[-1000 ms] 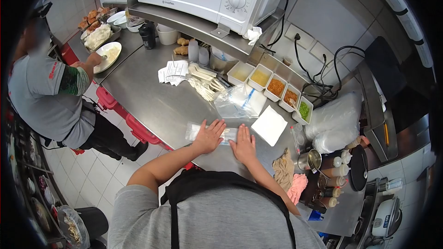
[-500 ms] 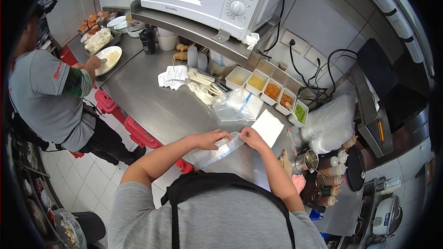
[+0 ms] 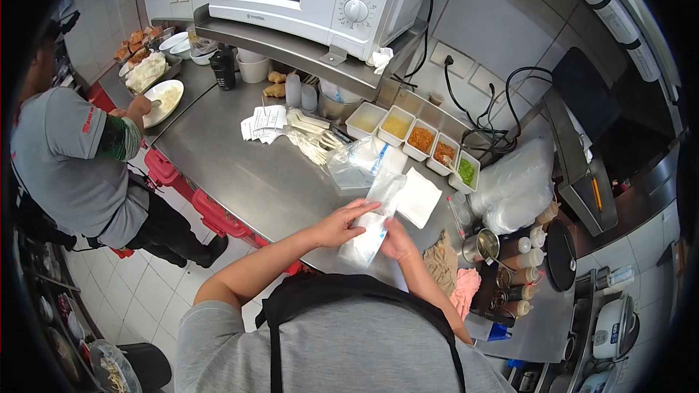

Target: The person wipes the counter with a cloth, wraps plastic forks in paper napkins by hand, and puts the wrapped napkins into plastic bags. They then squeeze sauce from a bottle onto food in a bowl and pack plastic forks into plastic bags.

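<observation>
Tubs (image 3: 413, 151) line the surface's (image 3: 233, 182) far edge; clear bag (image 3: 348, 169) and napkins (image 3: 421, 198) lie nearer. Tan cloth (image 3: 440, 263) to the right. Plastic packet (image 3: 388, 188) slants near the front edge, partly screening the clear bag. Right grip (image 3: 397, 240) holds its right side; left grip (image 3: 338, 225) touches its left side, clasp unclear.

Wears a heather-grey, short-sleeved shirt (image 3: 364, 349). Includes a black apron (image 3: 309, 287) across the chest, fitted with two narrow black straps (image 3: 275, 353). Leaves forearms (image 3: 266, 263), left hand (image 3: 336, 227) and right hand (image 3: 397, 240) bare.
</observation>
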Demonstrator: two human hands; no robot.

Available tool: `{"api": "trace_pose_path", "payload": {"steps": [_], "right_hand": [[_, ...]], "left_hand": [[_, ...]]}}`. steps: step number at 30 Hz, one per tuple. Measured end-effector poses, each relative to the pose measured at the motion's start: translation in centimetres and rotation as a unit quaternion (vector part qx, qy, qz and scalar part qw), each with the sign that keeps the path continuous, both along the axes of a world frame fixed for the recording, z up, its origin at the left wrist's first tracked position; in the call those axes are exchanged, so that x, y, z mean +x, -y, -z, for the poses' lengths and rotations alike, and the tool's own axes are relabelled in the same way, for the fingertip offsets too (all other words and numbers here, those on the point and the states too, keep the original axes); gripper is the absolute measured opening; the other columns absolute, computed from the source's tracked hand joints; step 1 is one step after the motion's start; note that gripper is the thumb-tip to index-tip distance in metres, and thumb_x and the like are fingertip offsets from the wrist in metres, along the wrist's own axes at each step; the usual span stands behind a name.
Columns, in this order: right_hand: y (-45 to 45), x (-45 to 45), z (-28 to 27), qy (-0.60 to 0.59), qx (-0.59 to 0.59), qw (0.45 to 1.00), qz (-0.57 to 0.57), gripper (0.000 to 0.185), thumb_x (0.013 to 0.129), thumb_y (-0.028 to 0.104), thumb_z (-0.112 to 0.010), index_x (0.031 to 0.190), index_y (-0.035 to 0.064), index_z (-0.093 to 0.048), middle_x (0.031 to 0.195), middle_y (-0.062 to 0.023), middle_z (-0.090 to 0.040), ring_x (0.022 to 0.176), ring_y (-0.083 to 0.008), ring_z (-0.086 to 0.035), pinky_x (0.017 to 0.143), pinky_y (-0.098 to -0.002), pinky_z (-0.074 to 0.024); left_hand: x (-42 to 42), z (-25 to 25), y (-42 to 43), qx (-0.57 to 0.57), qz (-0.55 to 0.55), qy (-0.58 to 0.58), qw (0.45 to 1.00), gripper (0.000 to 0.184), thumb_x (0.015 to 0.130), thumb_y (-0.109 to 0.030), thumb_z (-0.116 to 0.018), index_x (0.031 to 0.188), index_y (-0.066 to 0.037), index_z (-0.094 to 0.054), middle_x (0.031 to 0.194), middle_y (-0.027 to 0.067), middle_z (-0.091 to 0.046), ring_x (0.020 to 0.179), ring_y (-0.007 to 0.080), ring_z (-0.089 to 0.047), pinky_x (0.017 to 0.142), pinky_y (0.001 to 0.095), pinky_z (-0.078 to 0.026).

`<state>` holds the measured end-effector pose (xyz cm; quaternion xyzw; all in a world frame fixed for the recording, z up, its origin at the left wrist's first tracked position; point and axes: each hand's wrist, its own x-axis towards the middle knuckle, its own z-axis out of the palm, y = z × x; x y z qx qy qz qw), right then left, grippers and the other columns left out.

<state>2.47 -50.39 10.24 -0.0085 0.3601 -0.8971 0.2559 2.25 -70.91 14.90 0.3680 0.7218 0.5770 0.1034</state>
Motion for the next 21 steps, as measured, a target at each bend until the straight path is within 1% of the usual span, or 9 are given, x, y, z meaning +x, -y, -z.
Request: {"api": "trace_pose_path", "payload": {"steps": [2,5,7,11,13,14,17,20,21], "right_hand": [[0.8,1.0,0.2,-0.056,0.138,0.989,-0.024,0.054,0.08,0.016,-0.074,0.127,0.0037,-0.049,0.12,-0.01,-0.059,0.109,-0.0214,-0.058,0.093,-0.0366,-0.0476],[1.0,0.9,-1.0,-0.086,0.275,0.957,-0.009,0.045,0.079,0.001,-0.071,0.12,0.0019,-0.054,0.109,-0.0091,-0.064,0.1,-0.0196,-0.062,0.088,-0.0347,-0.0505],[0.7,0.8,-1.4,-0.079,0.277,0.958,-0.015,0.042,0.077,0.001,-0.072,0.116,0.0023,-0.058,0.106,-0.0076,-0.065,0.097,-0.0175,-0.063,0.085,-0.0328,-0.0505],[0.7,1.3,-1.6,-0.127,0.31,0.942,-0.014,0.033,0.075,0.007,-0.077,0.106,0.0025,-0.066,0.096,-0.0032,-0.068,0.085,-0.012,-0.063,0.076,-0.0269,-0.0502],[0.3,1.4,-1.5,-0.119,0.342,0.931,-0.042,0.029,0.075,0.003,-0.075,0.103,0.003,-0.067,0.094,-0.003,-0.068,0.084,-0.0115,-0.063,0.076,-0.0276,-0.0506],[0.1,1.6,-1.3,-0.114,0.358,0.925,-0.054,0.028,0.075,0.0,-0.074,0.102,0.0033,-0.067,0.094,-0.0028,-0.069,0.084,-0.0113,-0.063,0.076,-0.0279,-0.0508],[-0.6,1.8,-0.8,-0.16,0.427,0.886,-0.079,0.027,0.075,0.006,-0.076,0.1,0.002,-0.069,0.092,-0.0029,-0.069,0.08,-0.0092,-0.062,0.075,-0.0258,-0.0496],[-0.4,2.2,-1.0,-0.135,0.413,0.9,-0.044,0.027,0.075,0.007,-0.076,0.1,0.0018,-0.069,0.092,-0.003,-0.069,0.08,-0.0089,-0.062,0.074,-0.0256,-0.0495],[-0.5,2.1,-1.1,-0.134,0.408,0.902,-0.032,0.027,0.075,0.007,-0.076,0.101,0.0018,-0.069,0.092,-0.003,-0.07,0.08,-0.0088,-0.062,0.074,-0.0257,-0.0495]], "left_hand": [[0.0,0.2,-0.2,-0.002,-0.006,0.0,1.0,0.074,0.081,0.004,-0.058,0.146,-0.019,-0.031,0.131,0.0099,-0.041,0.1,0.017,-0.049,0.078,0.0268,-0.044],[-0.3,0.9,-0.3,0.0,0.015,0.002,1.0,0.08,0.08,0.003,-0.059,0.148,-0.02,-0.026,0.134,0.0083,-0.038,0.09,0.0122,-0.046,0.067,0.0231,-0.042],[-0.3,-0.8,0.1,-0.031,0.03,0.033,0.999,0.083,0.076,0.005,-0.058,0.149,-0.021,-0.025,0.138,0.0075,-0.037,0.085,0.0113,-0.047,0.064,0.0221,-0.042],[-2.6,-2.3,0.8,-0.04,0.04,-0.005,0.998,0.088,0.072,0.006,-0.055,0.149,-0.021,-0.023,0.146,0.0058,-0.032,0.075,0.0077,-0.048,0.063,0.0207,-0.042],[-4.3,-3.0,1.3,-0.055,0.042,0.0,0.998,0.088,0.072,0.006,-0.055,0.149,-0.021,-0.023,0.149,0.0056,-0.029,0.072,0.0062,-0.048,0.063,0.02,-0.042],[-5.2,-3.6,1.6,-0.031,0.051,-0.008,0.998,0.088,0.072,0.005,-0.055,0.149,-0.021,-0.023,0.151,0.0063,-0.028,0.074,0.0052,-0.051,0.066,0.0208,-0.045],[-7.0,-6.5,3.0,0.066,0.002,0.028,0.997,0.084,0.073,0.003,-0.054,0.149,-0.015,-0.022,0.151,0.0066,-0.027,0.081,0.008,-0.057,0.076,0.025,-0.048],[-8.6,-6.2,3.6,0.184,-0.056,0.038,0.981,0.075,0.082,-0.005,-0.057,0.148,-0.01,-0.022,0.148,0.0092,-0.033,0.092,0.0129,-0.06,0.088,0.0298,-0.047],[-8.6,-5.0,3.4,0.136,-0.052,0.08,0.986,0.073,0.085,-0.01,-0.058,0.148,-0.009,-0.022,0.147,0.0096,-0.034,0.094,0.0135,-0.06,0.089,0.03,-0.046]]}}
